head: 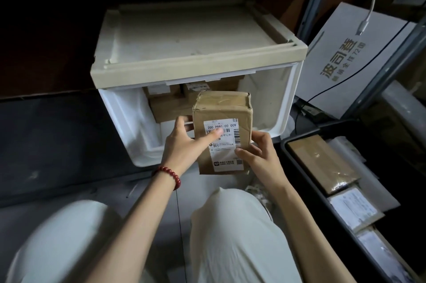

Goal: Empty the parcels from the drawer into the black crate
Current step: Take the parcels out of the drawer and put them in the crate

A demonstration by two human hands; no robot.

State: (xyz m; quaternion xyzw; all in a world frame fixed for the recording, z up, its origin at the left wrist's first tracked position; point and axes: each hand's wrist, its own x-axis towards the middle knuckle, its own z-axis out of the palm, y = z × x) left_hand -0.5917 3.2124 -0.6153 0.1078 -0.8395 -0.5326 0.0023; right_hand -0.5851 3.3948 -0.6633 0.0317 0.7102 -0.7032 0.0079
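The left hand (183,144) grasps the creased, taped cardboard parcel (222,107), thumb on its label. The right hand (257,156) pinches its lower corner. The parcel is above the open white plastic drawer (129,121), left of the black crate (302,135).

Both hands, left hand (182,144) and right hand (258,156), gripping taped cardboard parcel (227,109), open white drawer (124,126), black crate (306,181) right

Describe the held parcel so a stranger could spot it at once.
Find the open white drawer. Before it, the left hand and right hand hold a brown, white-labelled box. The other parcels lie inside the drawer; this alone is held up.
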